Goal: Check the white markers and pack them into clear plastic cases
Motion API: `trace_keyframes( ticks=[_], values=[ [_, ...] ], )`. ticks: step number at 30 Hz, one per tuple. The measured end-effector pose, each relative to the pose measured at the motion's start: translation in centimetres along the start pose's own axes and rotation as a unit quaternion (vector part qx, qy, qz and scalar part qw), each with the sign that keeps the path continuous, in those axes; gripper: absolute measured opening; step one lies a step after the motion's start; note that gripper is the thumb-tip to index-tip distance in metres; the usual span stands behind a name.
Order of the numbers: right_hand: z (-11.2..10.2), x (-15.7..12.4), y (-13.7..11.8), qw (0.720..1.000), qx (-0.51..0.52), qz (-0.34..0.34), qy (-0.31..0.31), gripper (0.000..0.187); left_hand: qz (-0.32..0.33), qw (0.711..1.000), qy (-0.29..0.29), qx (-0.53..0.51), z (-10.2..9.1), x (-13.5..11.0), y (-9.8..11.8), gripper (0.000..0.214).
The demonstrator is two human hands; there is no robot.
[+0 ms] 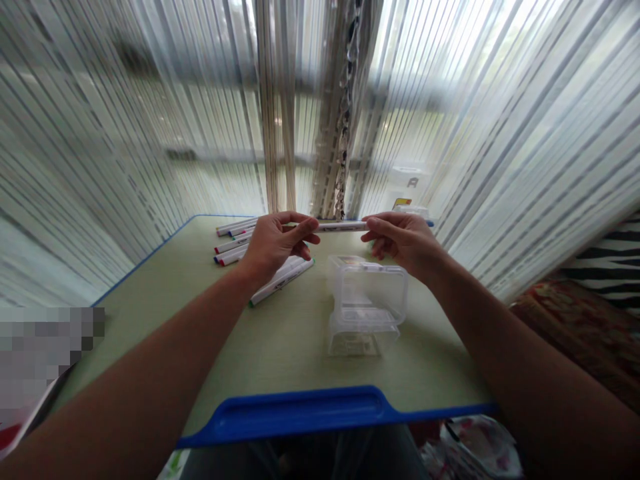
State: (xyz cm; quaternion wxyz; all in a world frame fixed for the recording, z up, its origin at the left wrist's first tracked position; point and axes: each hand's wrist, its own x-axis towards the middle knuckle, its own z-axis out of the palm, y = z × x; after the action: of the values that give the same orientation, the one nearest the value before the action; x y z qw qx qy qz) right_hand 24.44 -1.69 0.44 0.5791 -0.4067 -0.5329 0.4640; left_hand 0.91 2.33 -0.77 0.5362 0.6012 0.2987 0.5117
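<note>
A white marker pen is held level in the air over the far part of the table, one end in each hand. My left hand pinches its left end between thumb and fingers. At the right end, my right hand grips it the same way, so both tips are hidden. Below and left of my left hand lie several white markers with coloured ends, partly covered by that hand. More markers are spread behind my left wrist. Under my right hand stands a clear plastic box with its lid raised.
The pale green table has a blue edge with a moulded tray at the front. A clear package stands at the far right, against string curtains. Below right are a plastic bag and patterned fabric.
</note>
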Motion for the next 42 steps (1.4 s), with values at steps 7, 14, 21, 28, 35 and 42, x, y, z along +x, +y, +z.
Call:
trace_keyframes(
  ticks=[7, 14, 21, 28, 35, 42],
  values=[
    [-0.07, 0.12, -0.33, 0.999, 0.022, 0.03, 0.005, 0.021, -0.008, 0.999, -0.007, -0.045, -0.07, 0.23, 0.07, 0.044],
    [-0.23, 0.05, -0.62, 0.998, 0.045, 0.05, -0.009, 0.019, -0.027, 0.998, 0.006, -0.06, 0.04, 0.22, 0.11, 0.038],
    [-0.37, 0.05, -0.75, 0.996, 0.062, 0.064, -0.018, 0.021, -0.031, 0.996, 0.009, -0.08, -0.03, 0.34, 0.11, 0.037],
    [-0.27, 0.05, -0.85, 0.995, 0.065, 0.069, -0.014, 0.024, -0.045, 0.995, 0.027, -0.082, 0.13, 0.37, 0.37, 0.041],
    [-0.4, 0.21, -0.59, 0.995, 0.065, 0.07, -0.014, 0.023, -0.053, 0.994, 0.029, -0.089, 0.19, 0.31, 0.51, 0.044],
    [-0.47, 0.27, -0.3, 0.996, 0.067, 0.063, -0.017, 0.023, -0.051, 0.993, 0.024, -0.102, 0.16, 0.3, 0.62, 0.036]
  ],
)
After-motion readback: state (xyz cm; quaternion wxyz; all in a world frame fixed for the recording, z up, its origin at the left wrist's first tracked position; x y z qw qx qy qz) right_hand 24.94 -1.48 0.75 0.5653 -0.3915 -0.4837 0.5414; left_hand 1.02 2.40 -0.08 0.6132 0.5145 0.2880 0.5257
